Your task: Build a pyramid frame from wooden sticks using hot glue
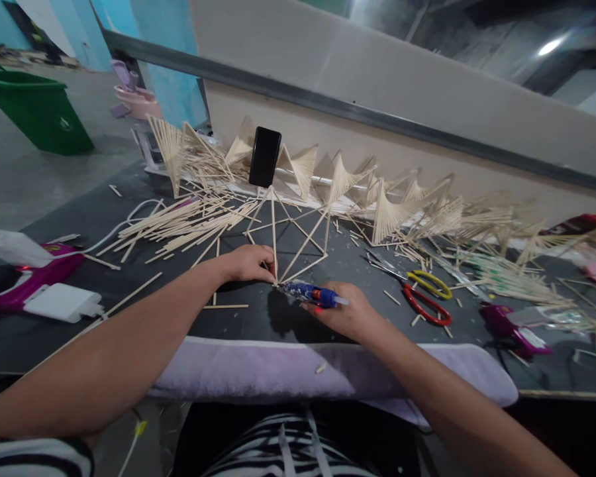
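My right hand (345, 313) is closed around a blue glue gun (308, 292), whose nozzle points left at the near corner of a wooden stick frame (291, 232). That frame stands on the dark table (258, 318) as a set of joined triangles. My left hand (248, 263) pinches the frame's sticks at the same near corner, fingers curled. Both forearms reach in from the bottom of the view.
Loose sticks (179, 225) lie in a pile at the left. Finished stick fans (392, 212) line the back wall, with a black phone (265, 157) propped among them. Red-and-yellow scissors (422, 291) lie to the right; a magenta glue gun (509, 328) and a white charger (62, 301) flank the work area.
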`<state>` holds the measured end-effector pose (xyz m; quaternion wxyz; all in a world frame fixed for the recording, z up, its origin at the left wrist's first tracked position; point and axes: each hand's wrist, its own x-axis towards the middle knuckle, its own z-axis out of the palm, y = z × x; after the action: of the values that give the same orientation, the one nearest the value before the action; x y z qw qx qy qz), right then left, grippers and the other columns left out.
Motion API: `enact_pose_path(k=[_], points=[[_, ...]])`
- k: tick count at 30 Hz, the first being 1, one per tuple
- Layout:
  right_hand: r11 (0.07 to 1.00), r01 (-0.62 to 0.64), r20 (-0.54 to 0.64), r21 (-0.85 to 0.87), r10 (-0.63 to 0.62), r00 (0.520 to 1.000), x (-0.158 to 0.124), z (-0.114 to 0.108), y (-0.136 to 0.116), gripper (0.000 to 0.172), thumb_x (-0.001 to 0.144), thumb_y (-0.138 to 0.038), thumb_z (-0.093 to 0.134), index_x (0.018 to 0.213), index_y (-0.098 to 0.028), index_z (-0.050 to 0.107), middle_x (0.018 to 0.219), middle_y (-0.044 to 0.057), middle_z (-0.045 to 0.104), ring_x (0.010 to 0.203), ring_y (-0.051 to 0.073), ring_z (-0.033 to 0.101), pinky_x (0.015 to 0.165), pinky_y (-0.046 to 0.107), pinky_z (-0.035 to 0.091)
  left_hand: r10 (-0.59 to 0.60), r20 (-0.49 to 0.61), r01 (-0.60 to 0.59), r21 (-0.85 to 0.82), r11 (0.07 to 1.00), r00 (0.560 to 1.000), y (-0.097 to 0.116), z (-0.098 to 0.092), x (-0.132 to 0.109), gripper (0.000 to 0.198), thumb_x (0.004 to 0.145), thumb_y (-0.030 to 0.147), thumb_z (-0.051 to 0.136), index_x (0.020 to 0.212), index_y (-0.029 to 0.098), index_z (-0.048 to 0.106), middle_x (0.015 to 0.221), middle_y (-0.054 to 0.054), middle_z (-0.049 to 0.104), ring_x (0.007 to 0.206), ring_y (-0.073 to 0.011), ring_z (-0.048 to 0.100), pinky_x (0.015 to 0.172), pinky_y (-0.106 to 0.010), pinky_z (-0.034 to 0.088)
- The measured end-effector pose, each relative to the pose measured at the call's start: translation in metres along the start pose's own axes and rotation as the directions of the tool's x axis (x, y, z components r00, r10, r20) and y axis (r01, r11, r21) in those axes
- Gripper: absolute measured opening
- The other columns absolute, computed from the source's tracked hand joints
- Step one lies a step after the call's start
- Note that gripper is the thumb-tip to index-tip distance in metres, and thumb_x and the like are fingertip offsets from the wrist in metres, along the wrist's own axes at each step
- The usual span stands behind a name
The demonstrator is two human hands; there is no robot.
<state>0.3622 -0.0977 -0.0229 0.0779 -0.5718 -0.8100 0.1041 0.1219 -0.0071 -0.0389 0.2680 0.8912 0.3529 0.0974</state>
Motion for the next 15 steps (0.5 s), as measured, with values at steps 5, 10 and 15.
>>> enact_pose_path(k=[5,10,15], points=[[1.000,0.010,-0.012,-0.014,-0.010,1.000,0.0005,0.0026,-0.0017,0.027,0.072,-0.049,0.056,0.064,-0.023,0.061,0.063,0.001,0.063,0.056,0.012,0.055,0.048,0.022,0.027,-0.004,-0.008,0.004,0.012,1.000,1.000,-0.0003,0.0000,-0.0003,0.013,0.070,0.028,0.067,0.078,0.018,0.069,0.084,0.000,0.061,0.082,-0.0134,0.058,0.069,-0.018,0.039],[0.999,-0.028,0.007,0.030,0.027,1.000,0.0003,-0.0020,0.0018,0.027,0.071,-0.048,0.058,0.067,-0.022,0.062,0.063,0.000,0.064,0.051,0.011,0.052,0.046,0.022,0.028,0.002,-0.009,-0.002,-0.001,1.000,1.000,-0.0026,0.0017,-0.0002,0.016,0.071,0.032,0.067,0.078,0.019,0.069,0.085,0.000,0.061,0.081,-0.0129,0.058,0.068,-0.018,0.040],[0.997,-0.029,0.005,0.071,0.029,1.000,0.0029,-0.0027,0.0018,0.028,0.071,-0.048,0.057,0.066,-0.021,0.062,0.061,0.000,0.063,0.051,0.010,0.051,0.047,0.021,0.030,0.002,-0.008,-0.002,0.013,1.000,1.000,-0.0018,0.0013,-0.0003,0.015,0.071,0.031,0.066,0.079,0.019,0.069,0.085,0.001,0.062,0.082,-0.0122,0.058,0.069,-0.017,0.040]])
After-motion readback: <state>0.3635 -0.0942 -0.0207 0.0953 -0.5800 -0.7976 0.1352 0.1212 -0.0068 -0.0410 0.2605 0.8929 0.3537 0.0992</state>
